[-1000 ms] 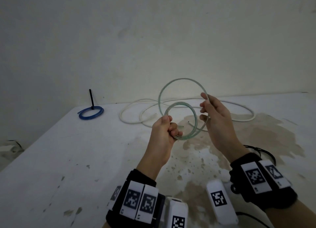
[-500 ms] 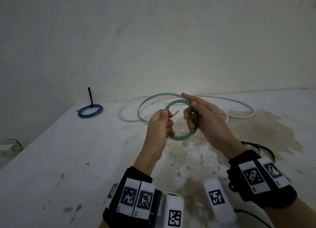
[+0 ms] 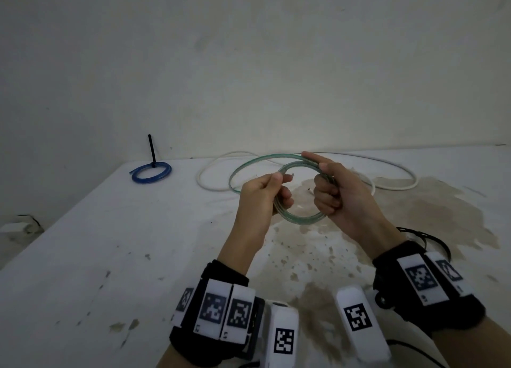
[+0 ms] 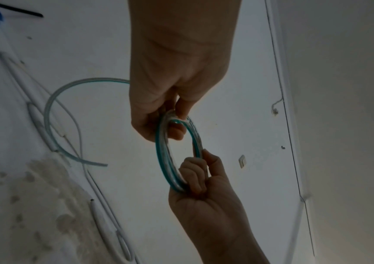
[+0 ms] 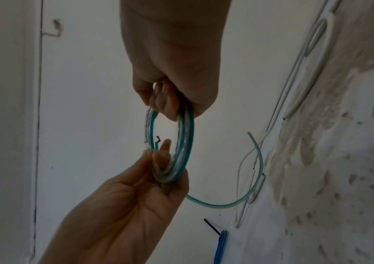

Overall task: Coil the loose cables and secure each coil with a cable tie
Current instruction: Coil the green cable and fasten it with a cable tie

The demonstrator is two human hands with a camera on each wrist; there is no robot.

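A clear green-tinted cable (image 3: 301, 220) is wound into a small coil held above the table. My left hand (image 3: 276, 191) pinches the coil's left side. My right hand (image 3: 326, 193) has its fingers curled round the right side. One wider loop (image 3: 235, 174) of the same cable swings out to the left, and its free end (image 4: 100, 164) hangs loose. In the left wrist view the coil (image 4: 158, 160) runs from my left hand (image 4: 170, 114) to my right hand (image 4: 199, 178). The right wrist view shows the coil (image 5: 187, 142) between both hands.
A long white cable (image 3: 210, 186) lies in loose loops at the back of the stained white table (image 3: 110, 257). A blue coil (image 3: 150, 173) with an upright black tie sits at the far left. Black cable ties (image 3: 434, 239) lie by my right wrist. The wall stands just behind.
The big upright loop has been brought down and to the left. My right hand shifted from that loop to gripping the coil's right side, and both hands have dropped slightly.
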